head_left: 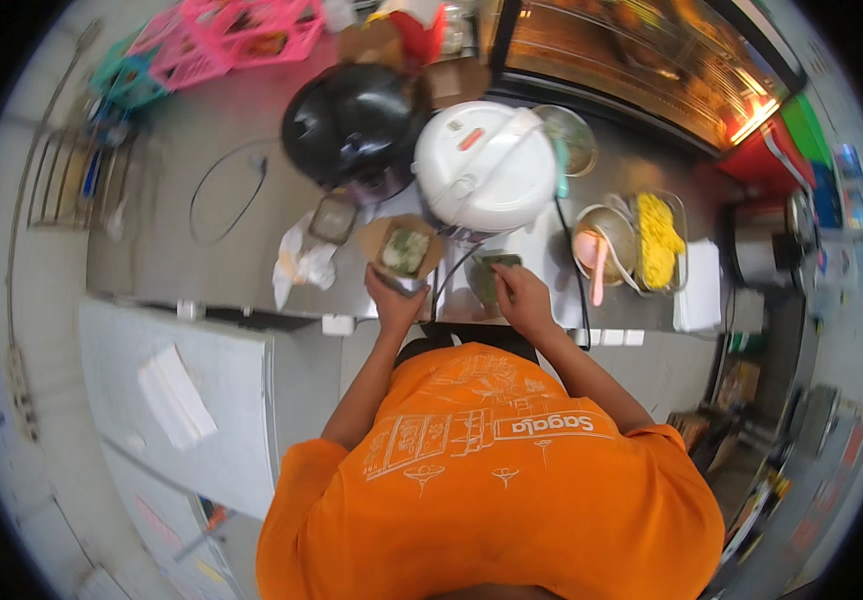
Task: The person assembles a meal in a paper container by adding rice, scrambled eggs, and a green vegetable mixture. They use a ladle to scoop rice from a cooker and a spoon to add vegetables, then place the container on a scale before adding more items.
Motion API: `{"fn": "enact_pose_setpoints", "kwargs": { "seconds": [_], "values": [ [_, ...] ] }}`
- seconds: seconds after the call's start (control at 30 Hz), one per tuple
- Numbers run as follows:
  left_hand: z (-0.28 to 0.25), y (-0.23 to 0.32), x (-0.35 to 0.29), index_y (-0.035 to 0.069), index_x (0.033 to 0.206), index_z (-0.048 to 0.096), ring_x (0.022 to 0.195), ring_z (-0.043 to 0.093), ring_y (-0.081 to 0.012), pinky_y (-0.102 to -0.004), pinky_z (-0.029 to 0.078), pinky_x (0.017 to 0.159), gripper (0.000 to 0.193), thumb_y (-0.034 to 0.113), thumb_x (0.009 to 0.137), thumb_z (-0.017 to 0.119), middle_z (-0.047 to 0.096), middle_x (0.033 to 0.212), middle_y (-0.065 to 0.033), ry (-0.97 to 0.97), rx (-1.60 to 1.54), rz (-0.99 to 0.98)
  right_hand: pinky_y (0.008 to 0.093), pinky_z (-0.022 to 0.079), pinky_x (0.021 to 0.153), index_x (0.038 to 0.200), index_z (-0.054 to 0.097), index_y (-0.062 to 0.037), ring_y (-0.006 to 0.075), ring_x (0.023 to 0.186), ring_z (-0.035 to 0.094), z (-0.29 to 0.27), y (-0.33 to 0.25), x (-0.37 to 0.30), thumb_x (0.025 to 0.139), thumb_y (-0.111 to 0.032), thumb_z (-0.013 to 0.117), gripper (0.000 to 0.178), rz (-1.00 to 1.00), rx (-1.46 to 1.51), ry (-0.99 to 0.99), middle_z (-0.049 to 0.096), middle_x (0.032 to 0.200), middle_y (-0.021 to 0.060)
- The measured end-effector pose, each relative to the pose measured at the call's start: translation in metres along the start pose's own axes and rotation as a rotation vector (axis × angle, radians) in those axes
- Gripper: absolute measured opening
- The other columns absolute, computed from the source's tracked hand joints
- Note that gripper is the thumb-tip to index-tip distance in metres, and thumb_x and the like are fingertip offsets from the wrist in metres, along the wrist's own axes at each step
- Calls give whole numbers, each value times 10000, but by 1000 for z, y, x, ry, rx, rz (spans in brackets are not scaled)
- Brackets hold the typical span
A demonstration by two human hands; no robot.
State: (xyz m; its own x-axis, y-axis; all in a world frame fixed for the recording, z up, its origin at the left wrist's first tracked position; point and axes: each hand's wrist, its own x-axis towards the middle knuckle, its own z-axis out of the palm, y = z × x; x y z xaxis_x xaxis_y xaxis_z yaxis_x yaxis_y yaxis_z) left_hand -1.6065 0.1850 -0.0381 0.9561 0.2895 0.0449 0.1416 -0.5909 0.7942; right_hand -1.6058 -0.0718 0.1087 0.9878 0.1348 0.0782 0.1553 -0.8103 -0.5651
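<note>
My left hand (393,298) is closed around the near side of a brown paper food box (373,238). The box stands unfolded, and pale food with green bits (404,251), rice-like, lies inside it. To the right, my right hand (525,300) has its fingertips pinched together over a dark green, flat-looking thing (487,287) at the counter's front edge. Whether that is a container of greens or a leaf I cannot tell, and what sits between the fingertips is too small to name. A small square container (332,219) and a crumpled white plastic bag (303,262) lie left of the box.
Behind my hands stand a white rice cooker (486,165) and a black-lidded cooker (353,122). On the right are a pot with a pink ladle (598,270), a tray of yellow food (657,243) and white paper (697,287). A lit glass warmer (641,60) is at the back; a cable (194,205) lies left.
</note>
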Motion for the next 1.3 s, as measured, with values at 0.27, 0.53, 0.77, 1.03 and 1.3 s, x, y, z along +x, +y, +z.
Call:
{"fn": "enact_pose_setpoints", "kwargs": {
  "seconds": [0.27,0.53,0.77,1.03,1.3],
  "values": [
    [32,21,20,-29,1407,431,1273,524,-330,-443,439,1062,964,198,633,959,529,1357,-187,209,-289,76,446,527,724,1253,661,-78,323,840,650,-15,46,-31,903,-246,683,389,87,-337,18,639,1061,150],
    [26,13,17,-13,1469,330,1314,499,-307,-431,447,1061,961,101,707,905,427,1472,-189,95,-290,79,512,547,833,1093,563,7,417,982,659,-55,132,133,878,-184,714,324,364,-209,284,632,1023,217],
    [-1,30,-15,38,1525,201,1339,459,-302,-423,417,1110,968,15,785,825,366,1500,-174,164,-563,-195,512,553,894,1206,545,43,450,1048,675,2,247,213,806,-150,736,484,561,-103,87,676,1095,300],
    [-61,55,-35,136,1554,305,1348,481,-307,-462,444,1088,797,247,896,742,452,1499,-110,216,-1159,-478,262,393,498,1195,583,-67,104,601,495,-107,267,192,981,-355,627,362,802,986,136,545,811,32],
    [-106,111,7,194,1544,409,1400,461,-327,-579,409,1098,740,632,959,526,475,1539,-78,-35,-1773,-445,231,379,535,1131,658,-40,75,616,494,-214,178,145,1026,-273,601,261,470,1210,-51,560,826,-5]
  ]
}}
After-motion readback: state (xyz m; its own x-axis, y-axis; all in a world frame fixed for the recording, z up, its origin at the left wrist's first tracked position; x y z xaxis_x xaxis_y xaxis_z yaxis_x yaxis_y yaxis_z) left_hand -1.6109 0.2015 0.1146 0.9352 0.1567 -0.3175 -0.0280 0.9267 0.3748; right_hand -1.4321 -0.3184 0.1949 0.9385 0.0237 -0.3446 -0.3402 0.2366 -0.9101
